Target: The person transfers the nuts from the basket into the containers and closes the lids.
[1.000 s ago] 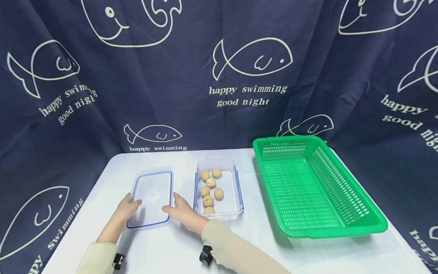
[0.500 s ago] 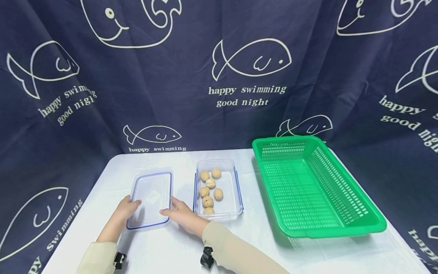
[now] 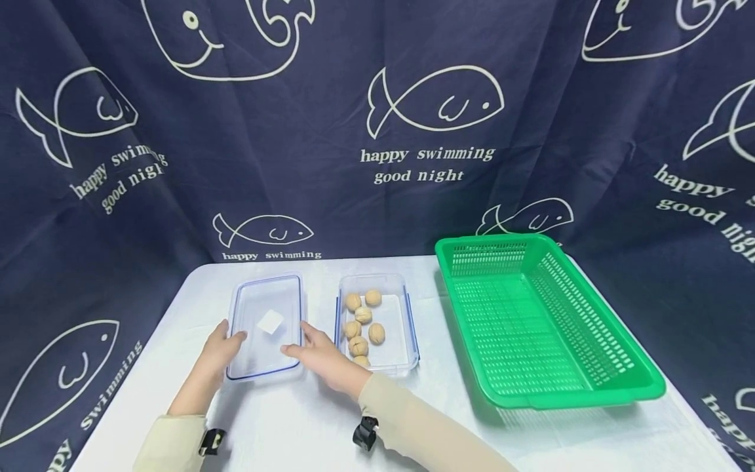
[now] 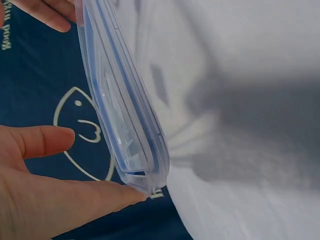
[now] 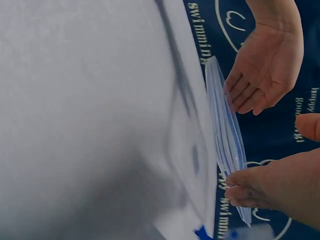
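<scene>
A clear plastic lid (image 3: 264, 357) with a blue seal is carried above the table between my two hands, its near end lower in the head view. My left hand (image 3: 215, 354) presses its left edge with straight fingers (image 4: 95, 197), the thumb apart from it in the left wrist view. At the right edge, the fingers (image 5: 247, 182) of my right hand (image 3: 324, 360) lie extended, the thumb likewise clear. To the right stands a clear food container (image 3: 398, 344) with blue side strips, where several walnuts (image 3: 376, 334) lie, mostly along its left half.
A large green plastic basket (image 3: 625, 328) with slotted walls stands on the right of the white-covered table (image 3: 330, 436). Dark blue cloth (image 3: 330, 131) with fish drawings hangs behind and around the table.
Both hands have raised the lid and moved it slightly away from me; its white diamond mark shows brighter. The container, walnuts and basket have stayed put.
</scene>
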The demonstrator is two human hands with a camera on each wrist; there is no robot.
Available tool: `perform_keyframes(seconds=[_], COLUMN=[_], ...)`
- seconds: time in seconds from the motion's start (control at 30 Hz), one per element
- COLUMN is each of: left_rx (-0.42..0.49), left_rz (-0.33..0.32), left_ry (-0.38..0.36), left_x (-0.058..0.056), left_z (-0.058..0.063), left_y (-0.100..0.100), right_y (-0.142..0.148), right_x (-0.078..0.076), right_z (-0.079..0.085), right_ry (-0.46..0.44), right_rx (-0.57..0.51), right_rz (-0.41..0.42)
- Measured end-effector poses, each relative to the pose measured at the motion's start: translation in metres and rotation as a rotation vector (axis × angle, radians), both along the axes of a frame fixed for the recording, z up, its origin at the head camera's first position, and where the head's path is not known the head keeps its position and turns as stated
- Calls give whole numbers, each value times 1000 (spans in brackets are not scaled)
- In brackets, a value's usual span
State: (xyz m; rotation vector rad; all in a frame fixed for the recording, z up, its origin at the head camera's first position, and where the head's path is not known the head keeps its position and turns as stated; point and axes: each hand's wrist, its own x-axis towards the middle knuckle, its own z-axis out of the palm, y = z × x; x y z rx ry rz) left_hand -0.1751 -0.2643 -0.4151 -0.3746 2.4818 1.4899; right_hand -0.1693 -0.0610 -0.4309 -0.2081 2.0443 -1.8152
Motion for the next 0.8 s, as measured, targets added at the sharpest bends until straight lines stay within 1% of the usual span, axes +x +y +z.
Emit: perform_keyframes(seconds=[0.23,0.4,0.5,0.6,0.8], left_rx=[62,127,175,245,396], left_rz=[27,40,54,69,82], left_ry=[61,120,160,210,325], left_x=[1,0,0,1,0], left_z=[16,24,30,36,47], left_y=[21,35,46,60,82], right_y=[24,38,46,55,70], right_x=[-6,-10,-14,-16,-21], right_z=[20,27,27,29,38], right_ry=[19,18,38,57,82], right_rx=[-70,-100,-115,-144,-191], right_rz=[-13,-54,-90,-132,-250])
